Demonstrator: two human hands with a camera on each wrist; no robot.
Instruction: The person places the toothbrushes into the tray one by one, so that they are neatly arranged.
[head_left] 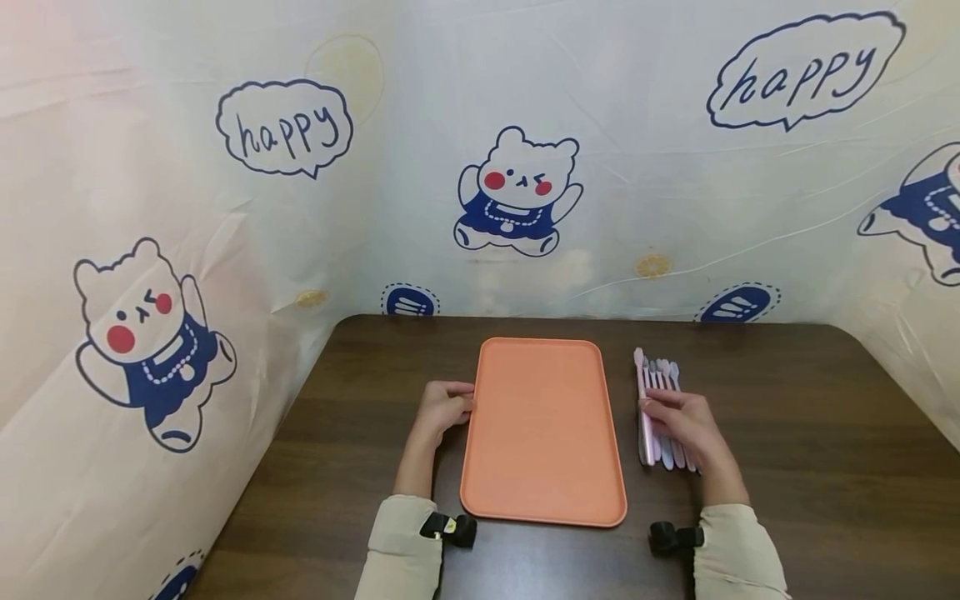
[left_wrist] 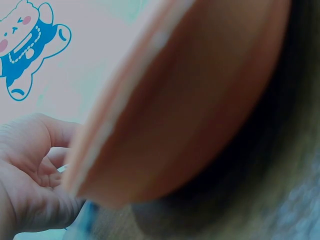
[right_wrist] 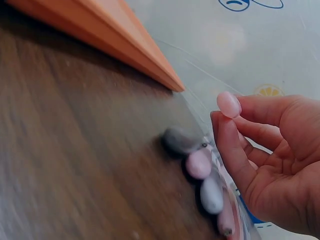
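In the head view, my left hand (head_left: pixel 444 410) holds the left edge of an orange tray (head_left: pixel 543 433) that lies on the table. The left wrist view shows that hand (left_wrist: pixel 35 175) with its fingertips hidden behind the tray's rim (left_wrist: pixel 150 100). To the tray's right, my right hand (head_left: pixel 684 423) pinches a pink toothbrush (head_left: pixel 640 367) between thumb and fingers. Its rounded end (right_wrist: pixel 229 105) stands apart from a row of other pastel toothbrushes (right_wrist: pixel 212 195), which lie side by side beneath that hand (right_wrist: pixel 280 160).
Dark brown wooden table (head_left: pixel 810 417) extends on both sides of the tray. A pale curtain (head_left: pixel 637 192) printed with bears and words hangs behind the table and along its sides. Each sleeve carries a black wrist strap (head_left: pixel 678 537).
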